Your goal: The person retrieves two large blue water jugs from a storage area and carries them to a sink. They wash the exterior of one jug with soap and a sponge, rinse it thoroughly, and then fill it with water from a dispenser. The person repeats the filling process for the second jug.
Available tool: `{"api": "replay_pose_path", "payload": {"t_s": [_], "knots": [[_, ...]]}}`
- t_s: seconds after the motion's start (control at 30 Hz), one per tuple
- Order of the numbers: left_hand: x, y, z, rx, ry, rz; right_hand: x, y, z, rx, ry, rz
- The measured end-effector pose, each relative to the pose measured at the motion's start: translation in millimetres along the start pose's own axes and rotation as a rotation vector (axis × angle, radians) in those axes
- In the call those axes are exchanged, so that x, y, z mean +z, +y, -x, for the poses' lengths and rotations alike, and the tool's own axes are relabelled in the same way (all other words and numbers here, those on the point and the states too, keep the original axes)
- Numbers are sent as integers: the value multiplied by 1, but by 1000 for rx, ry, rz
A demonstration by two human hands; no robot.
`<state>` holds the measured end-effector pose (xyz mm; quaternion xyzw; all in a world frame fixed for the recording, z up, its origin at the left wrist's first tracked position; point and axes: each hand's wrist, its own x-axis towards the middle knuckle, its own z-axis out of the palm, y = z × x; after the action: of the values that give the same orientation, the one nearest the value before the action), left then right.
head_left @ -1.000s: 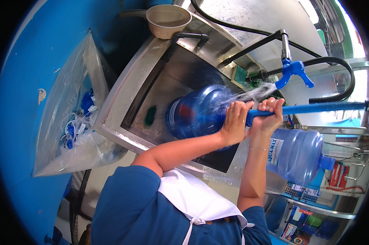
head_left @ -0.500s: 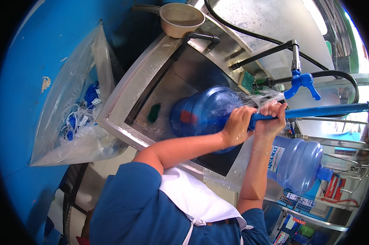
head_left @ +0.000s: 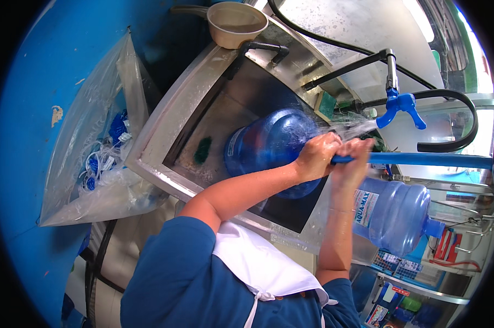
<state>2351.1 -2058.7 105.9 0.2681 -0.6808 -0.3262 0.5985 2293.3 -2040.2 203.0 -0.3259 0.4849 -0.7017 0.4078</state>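
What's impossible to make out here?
All in the head view:
- Bottle in the sink: right end, partly hidden behind the left hand.
- Right hand: finger outlines, blurred.
- Blue pole: far right end, lost at the dark picture edge.
- Clear bag: the blue pieces inside, too small to identify.

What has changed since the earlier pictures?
The left hand has curled its fingers in; they were stretched out. The long round blue rod has swung, its far end lower in the picture. The right hand, blurred, keeps its grip on the rod. Unchanged: translucent blue plastic jug lying in the metal sink, water spraying on it.
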Motion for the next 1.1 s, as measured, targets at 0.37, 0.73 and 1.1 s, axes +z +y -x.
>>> {"api": "replay_pose_path", "payload": {"t_s": [0.37,0.73,1.1], "knots": [[-37,-2,-17,-237,-656,529,-2,-94,-48,45,-774,-208],[-29,-23,-23,-114,-245,200,1,-92,-21,-165,-225,-243],[-16,14,24,-22,44,33,2,-122,-5,-160,-441,-285]]}}
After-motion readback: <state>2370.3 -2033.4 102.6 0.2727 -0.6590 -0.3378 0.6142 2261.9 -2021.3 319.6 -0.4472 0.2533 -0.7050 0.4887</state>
